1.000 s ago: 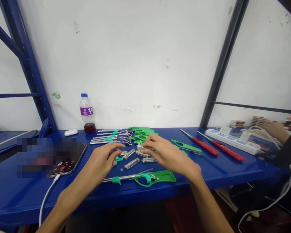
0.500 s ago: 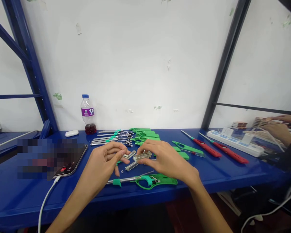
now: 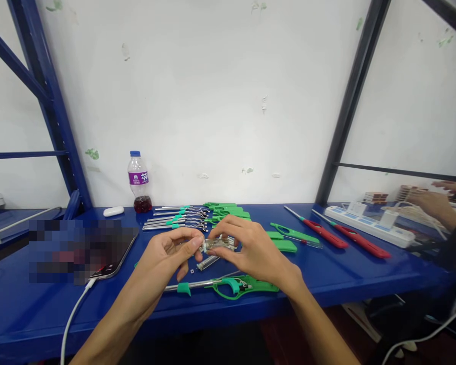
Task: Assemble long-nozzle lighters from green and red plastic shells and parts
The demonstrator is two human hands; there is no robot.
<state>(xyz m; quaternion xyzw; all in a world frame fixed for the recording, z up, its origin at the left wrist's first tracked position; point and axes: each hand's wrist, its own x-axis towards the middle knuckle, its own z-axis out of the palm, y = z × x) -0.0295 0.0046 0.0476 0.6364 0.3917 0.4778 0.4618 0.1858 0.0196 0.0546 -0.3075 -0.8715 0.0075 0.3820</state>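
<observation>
My right hand (image 3: 247, 246) pinches a clear lighter fuel tank (image 3: 216, 245) between thumb and fingers. Its whitish end points left, where the thumb and fingertips of my left hand (image 3: 180, 251) close on it. Fingers partly cover the tank, so its fine parts are hard to make out. On the table below lies another clear tank (image 3: 209, 262), beside a tiny white piece (image 3: 192, 271). Nearest me rests an opened long-stemmed lighter (image 3: 247, 285), its green half-shell holding a metal tube, a teal trigger and wiring.
Several metal lighter stems with wires (image 3: 175, 221) lie behind my hands, near green shells (image 3: 228, 209). Two red lighters (image 3: 325, 233) and a white power strip (image 3: 370, 226) are on the right. A phone (image 3: 121, 253) and a drink bottle (image 3: 140, 185) stand left. Another person's hand (image 3: 429, 205) shows far right.
My hands have come together. My left fingertips, apart from the fuel tank before, now grip its whitish end, while my right hand keeps holding it.
</observation>
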